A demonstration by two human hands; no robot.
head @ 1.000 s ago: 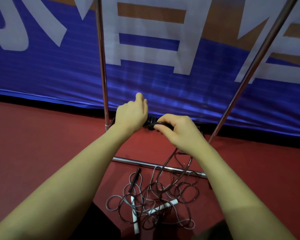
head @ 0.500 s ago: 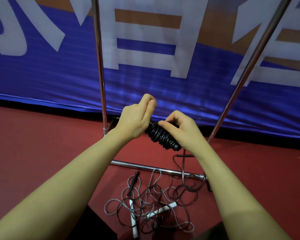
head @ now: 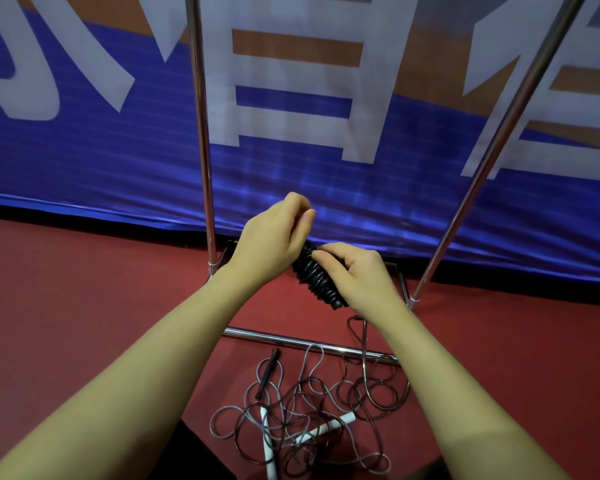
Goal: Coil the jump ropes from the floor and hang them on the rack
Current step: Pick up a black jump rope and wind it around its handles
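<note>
At the centre of the frame we hold a black jump rope (head: 317,280) wound into a tight bundle, lifted clear of the floor (head: 84,306) between the rack's (head: 201,133) 2 chrome uprights. Our right hand (head: 357,275) curls round the bundle's lower end, fingertips pinching the coils so they cannot spring apart. Our left hand (head: 274,237) is closed at the upper end, thumb and fingers pressed together above the coils; we judge it is pinching a last turn, though what lies between them is hidden.

At the bottom centre, more ropes (head: 309,410) lie tangled on the floor, with white handles (head: 329,426) and 1 black handle (head: 267,377) among the loops. A brown strand (head: 362,341) hangs below our right wrist into that pile; whether it joins the bundle we cannot tell.

The rack's base bar (head: 291,339) crosses just beyond the tangle. Above our hands the space between the uprights stands open against the blue banner (head: 84,150), leaving room to lift. The hanging rail itself is out of frame.
</note>
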